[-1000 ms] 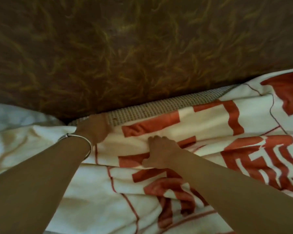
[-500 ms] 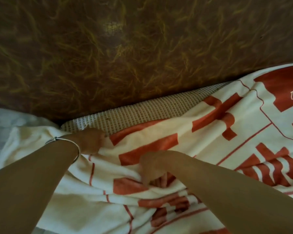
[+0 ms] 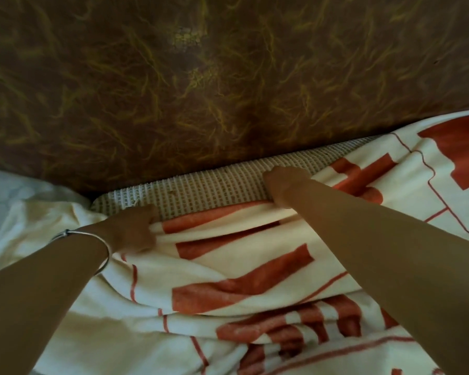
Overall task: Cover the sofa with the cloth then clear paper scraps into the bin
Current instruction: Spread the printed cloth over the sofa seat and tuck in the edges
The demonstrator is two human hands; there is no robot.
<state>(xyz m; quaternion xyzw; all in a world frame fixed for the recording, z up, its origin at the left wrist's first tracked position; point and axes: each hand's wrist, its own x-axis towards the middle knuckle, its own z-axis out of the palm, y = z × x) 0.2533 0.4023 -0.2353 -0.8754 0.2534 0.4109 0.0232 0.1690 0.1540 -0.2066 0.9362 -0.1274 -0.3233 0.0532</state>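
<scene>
A cream cloth with red-orange blocks and lines point(image 3: 255, 266) lies rumpled over the sofa seat. The sofa's dark brown backrest with yellow streaks point(image 3: 228, 90) fills the top of the view. A beige mesh mat point(image 3: 214, 188) shows on the seat between backrest and cloth. My left hand point(image 3: 133, 231), with a metal bangle on its wrist, grips the cloth's far edge at the left. My right hand point(image 3: 284, 185) is closed on the cloth's edge further right, up on the mesh mat. No paper scraps or bin are in view.
A pale grey-white fabric point(image 3: 19, 188) lies at the far left beside the cloth. The seam between seat and backrest runs as a dark gap across the middle.
My right hand has moved up and right, from the cloth's folds to its far edge by the backrest. The cloth has been pulled flatter, and more of the mesh mat shows.
</scene>
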